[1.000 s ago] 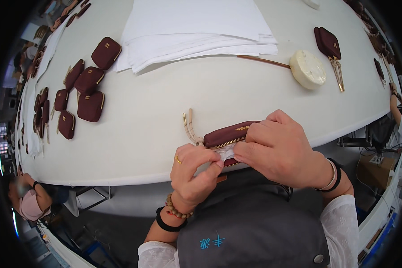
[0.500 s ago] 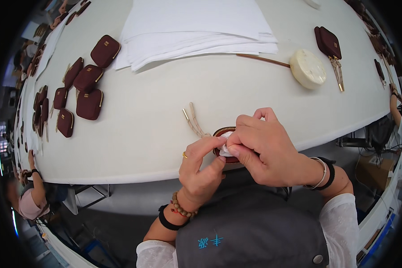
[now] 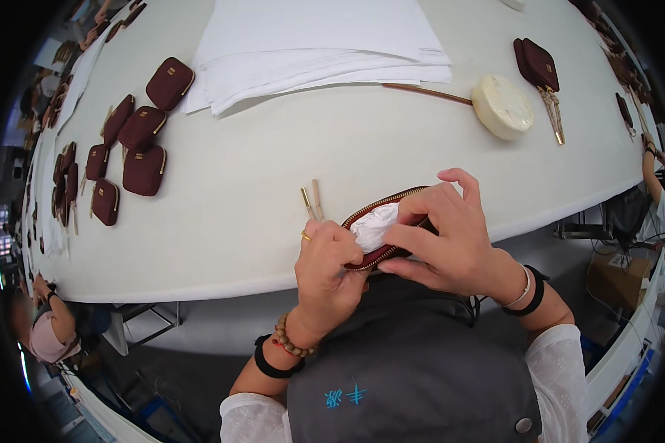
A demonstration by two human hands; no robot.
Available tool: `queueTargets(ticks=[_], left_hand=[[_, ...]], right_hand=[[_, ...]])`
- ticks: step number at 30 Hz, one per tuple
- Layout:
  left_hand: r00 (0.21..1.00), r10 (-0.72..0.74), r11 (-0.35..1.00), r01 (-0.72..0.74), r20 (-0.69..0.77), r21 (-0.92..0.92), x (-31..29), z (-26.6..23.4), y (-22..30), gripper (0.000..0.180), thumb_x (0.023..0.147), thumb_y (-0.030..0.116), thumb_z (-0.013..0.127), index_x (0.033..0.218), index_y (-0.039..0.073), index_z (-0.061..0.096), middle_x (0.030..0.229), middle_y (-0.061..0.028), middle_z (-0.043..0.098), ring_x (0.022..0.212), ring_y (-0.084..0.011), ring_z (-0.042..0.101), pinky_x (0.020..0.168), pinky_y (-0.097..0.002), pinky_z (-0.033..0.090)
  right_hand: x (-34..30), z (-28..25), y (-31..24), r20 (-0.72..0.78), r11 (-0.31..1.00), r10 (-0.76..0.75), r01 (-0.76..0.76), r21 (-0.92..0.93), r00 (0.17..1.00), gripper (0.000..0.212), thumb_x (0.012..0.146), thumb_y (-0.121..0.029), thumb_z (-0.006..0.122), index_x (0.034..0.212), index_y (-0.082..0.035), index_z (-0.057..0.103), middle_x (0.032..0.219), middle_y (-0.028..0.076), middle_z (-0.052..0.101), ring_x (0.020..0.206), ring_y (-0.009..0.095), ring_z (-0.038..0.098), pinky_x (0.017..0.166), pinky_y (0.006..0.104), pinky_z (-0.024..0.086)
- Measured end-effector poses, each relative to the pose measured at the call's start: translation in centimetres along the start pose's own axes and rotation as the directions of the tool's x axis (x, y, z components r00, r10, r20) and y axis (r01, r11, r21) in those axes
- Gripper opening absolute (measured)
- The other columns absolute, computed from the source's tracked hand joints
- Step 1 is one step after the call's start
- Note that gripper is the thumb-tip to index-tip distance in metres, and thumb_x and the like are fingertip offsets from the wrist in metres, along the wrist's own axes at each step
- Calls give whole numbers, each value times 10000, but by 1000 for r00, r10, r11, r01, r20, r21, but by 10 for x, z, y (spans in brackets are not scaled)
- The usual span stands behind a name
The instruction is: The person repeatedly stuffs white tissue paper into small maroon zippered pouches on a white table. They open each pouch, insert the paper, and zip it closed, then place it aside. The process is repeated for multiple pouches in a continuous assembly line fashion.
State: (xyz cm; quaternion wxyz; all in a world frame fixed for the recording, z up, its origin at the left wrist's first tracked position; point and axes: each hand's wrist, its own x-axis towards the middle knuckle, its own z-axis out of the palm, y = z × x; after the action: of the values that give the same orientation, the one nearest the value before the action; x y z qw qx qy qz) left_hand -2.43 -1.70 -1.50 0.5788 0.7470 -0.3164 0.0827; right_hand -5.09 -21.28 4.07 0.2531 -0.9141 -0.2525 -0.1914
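Left hand (image 3: 326,260): curled, gripping pouch (image 3: 377,256), eight o'clock
Right hand (image 3: 447,236): half-spread, three o'clock, touching white filling (image 3: 373,228), grip unclear
Zipper (image 3: 384,201): may jam on bulging filling

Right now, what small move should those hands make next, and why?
Perhaps the right hand should tuck the white stuffing deeper: it shows in the unzipped pouch, within that hand's reach, while the left hand holds the pouch's left end.

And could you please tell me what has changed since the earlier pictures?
The burgundy zip pouch now gapes wider, showing more crumpled white filling. The left hand and right hand remain on it. The loose pouches, white sheets and cream disc lie as before.
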Motion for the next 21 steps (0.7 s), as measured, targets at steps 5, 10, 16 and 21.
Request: queueTargets(ticks=[5, 10, 16, 21], left_hand=[[928, -361, 896, 373, 95, -240, -1, -6, 8, 273, 744, 29, 766, 907, 64, 550, 814, -38, 551, 739, -129, 500, 657, -276, 418], [876, -381, 858, 454, 295, -241, 5, -30, 7, 349, 813, 92, 745, 1096, 31, 552, 928, -31, 610, 781, -110, 539, 721, -265, 472], [707, -479, 616, 693, 520, -375, 10, -34, 7, 438, 857, 100, 697, 1231, 32, 480, 935, -8, 594, 821, -83, 519, 782, -224, 428], [563, -483, 190, 815, 670, -548, 9, -38, 13, 470, 872, 112, 696, 1276, 25, 471, 918, 16, 569, 834, -58, 502, 790, -203, 408]], right_hand=[[-6, 14, 13, 8, 992, 40, -41, 120, 999, 282, 757, -299, 749, 817, -106, 553, 841, 31, 534, 762, 210, 511, 835, 428, 342], [-16, 20, 20, 19, 975, 104, -105, 195, 994, 275, 793, -296, 728, 800, -104, 531, 780, 31, 517, 708, 223, 489, 828, 419, 331], [-16, 23, 19, 128, 940, 149, -180, 290, 981, 262, 856, -300, 676, 764, -105, 526, 723, 24, 460, 690, 220, 447, 826, 409, 319], [-19, 18, 12, 220, 888, 144, -224, 401, 965, 298, 926, -295, 583, 709, -108, 502, 685, 17, 415, 694, 209, 401, 797, 400, 301]])
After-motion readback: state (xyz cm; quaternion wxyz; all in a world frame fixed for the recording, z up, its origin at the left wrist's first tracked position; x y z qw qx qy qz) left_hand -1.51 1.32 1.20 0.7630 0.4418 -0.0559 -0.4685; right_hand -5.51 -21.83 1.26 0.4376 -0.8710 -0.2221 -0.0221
